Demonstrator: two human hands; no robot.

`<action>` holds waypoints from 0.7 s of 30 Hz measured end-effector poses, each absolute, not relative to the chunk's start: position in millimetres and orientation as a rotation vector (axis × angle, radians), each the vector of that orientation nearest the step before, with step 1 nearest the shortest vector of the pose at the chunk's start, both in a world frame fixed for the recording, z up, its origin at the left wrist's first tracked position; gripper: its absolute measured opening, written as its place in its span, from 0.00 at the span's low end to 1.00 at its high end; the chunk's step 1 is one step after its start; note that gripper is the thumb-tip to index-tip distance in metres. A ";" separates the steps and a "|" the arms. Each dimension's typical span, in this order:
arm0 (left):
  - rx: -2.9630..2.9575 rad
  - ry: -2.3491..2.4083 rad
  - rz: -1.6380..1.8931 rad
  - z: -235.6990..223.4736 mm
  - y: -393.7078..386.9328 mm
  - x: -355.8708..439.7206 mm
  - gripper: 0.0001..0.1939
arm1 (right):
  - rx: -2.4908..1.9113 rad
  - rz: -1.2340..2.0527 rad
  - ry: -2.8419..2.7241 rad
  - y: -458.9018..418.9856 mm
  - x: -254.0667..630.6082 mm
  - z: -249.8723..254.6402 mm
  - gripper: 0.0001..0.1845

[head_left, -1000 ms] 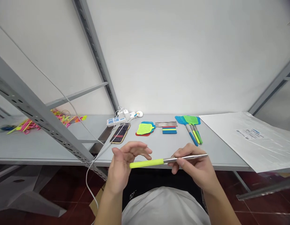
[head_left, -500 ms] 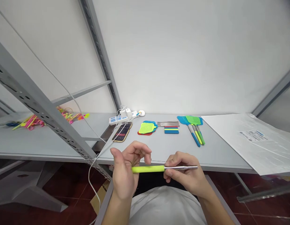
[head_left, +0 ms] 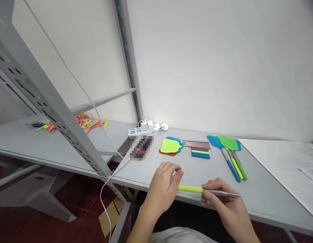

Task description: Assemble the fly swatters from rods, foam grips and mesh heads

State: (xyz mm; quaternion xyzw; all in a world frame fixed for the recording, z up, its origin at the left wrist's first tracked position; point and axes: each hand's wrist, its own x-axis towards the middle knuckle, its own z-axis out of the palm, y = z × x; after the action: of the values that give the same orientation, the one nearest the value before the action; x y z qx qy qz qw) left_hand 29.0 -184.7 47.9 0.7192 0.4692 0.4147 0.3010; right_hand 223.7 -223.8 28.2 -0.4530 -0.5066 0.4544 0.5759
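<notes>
My right hand (head_left: 222, 199) pinches the metal rod of a fly swatter handle (head_left: 190, 188) between thumb and fingers, just where its yellow-green grip starts. The bare rod points right, across the palm. My left hand (head_left: 162, 185) is curled at the other end of the grip, its back turned up, and that end is hidden in it. No swatter head is on this handle. Beyond the hands lie loose swatter heads (head_left: 170, 146) in yellow-green, blue and red, a row of metal rods (head_left: 196, 143), and several coloured grips (head_left: 200, 153).
Whole fly swatters (head_left: 233, 158) in blue, yellow and green lie to the right, beside a large white package (head_left: 278, 158). A blurred phone (head_left: 141, 147) and a power strip (head_left: 138, 131) sit at left. A grey metal upright (head_left: 57, 114) and white cable (head_left: 103, 189) stand nearer.
My left hand has turned from an open palm to back up, curling over the grip's end. Both hands and the handle have shifted right in the view, as the camera has turned.
</notes>
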 end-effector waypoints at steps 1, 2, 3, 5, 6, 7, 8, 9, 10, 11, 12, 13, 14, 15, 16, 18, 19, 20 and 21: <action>1.942 1.333 1.098 41.6 -173.3 22.9 0.16 | -1.098 1.026 -1.177 -219.1 227.0 20.6 0.11; 1.950 1.411 1.097 35.9 -161.8 16.6 0.15 | -1.138 0.993 -1.182 -213.8 231.7 12.6 0.11; 1.949 1.475 1.095 31.4 -150.5 10.7 0.15 | -1.176 0.970 -1.204 -207.9 237.3 4.8 0.11; 1.930 1.546 1.098 26.9 -130.6 2.6 0.14 | -1.231 0.943 -1.260 -194.1 247.8 -7.1 0.12; 1.909 1.541 1.105 27.2 -122.5 1.3 0.14 | -1.247 0.932 -1.271 -186.1 250.6 -10.2 0.12; 1.878 1.504 1.112 29.0 -115.9 2.1 0.15 | -1.261 0.923 -1.266 -177.4 250.8 -10.8 0.12; 1.838 1.441 1.117 31.9 -111.0 5.0 0.15 | -1.272 0.919 -1.250 -168.0 248.0 -8.9 0.12; 1.794 1.360 1.110 35.4 -107.5 9.5 0.15 | -1.276 0.922 -1.236 -157.8 242.2 -5.0 0.12; 1.748 1.260 1.081 38.6 -105.4 15.1 0.16 | -1.275 0.934 -1.226 -147.2 233.9 0.5 0.13; 1.702 1.152 1.032 40.9 -104.3 20.8 0.16 | -1.271 0.958 -1.229 -136.4 223.8 7.0 0.14; 1.649 1.053 0.983 41.6 -103.8 26.0 0.16 | -1.259 0.992 -1.253 -125.5 213.0 13.6 0.15; 1.587 0.978 0.955 40.1 -103.6 29.7 0.17 | -1.247 1.038 -1.301 -114.9 202.4 19.7 0.15; 1.514 0.935 0.949 36.2 -103.3 31.6 0.17 | -1.234 1.085 -1.380 -104.7 193.0 24.8 0.16; 1.426 0.926 0.962 30.1 -102.8 31.2 0.18 | -1.223 1.125 -1.475 -94.8 185.4 28.5 0.17; 1.320 0.940 0.990 22.2 -102.1 28.5 0.19 | -1.217 1.141 -1.577 -85.2 179.9 30.5 0.17; 1.087 0.981 1.041 4.2 -100.3 18.3 0.21 | -1.230 1.067 -1.785 -66.3 174.9 29.1 0.18; 0.979 0.989 1.059 -4.2 -99.2 12.0 0.22 | -1.258 0.966 -1.886 -56.9 174.6 25.8 0.19; 0.892 1.009 1.085 -11.1 -98.2 6.0 0.22 | -1.295 0.826 -1.988 -47.6 175.1 20.8 0.20; 0.822 1.032 1.118 -15.9 -97.2 1.0 0.23 | -1.332 0.659 -2.094 -38.7 176.0 14.5 0.22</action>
State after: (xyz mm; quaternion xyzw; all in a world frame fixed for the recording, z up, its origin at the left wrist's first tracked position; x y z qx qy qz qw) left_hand 1.0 -97.2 -15.9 0.3618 0.4541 0.4920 0.6487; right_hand 176.0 -38.7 14.5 -0.4976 -0.7821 0.2461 0.2830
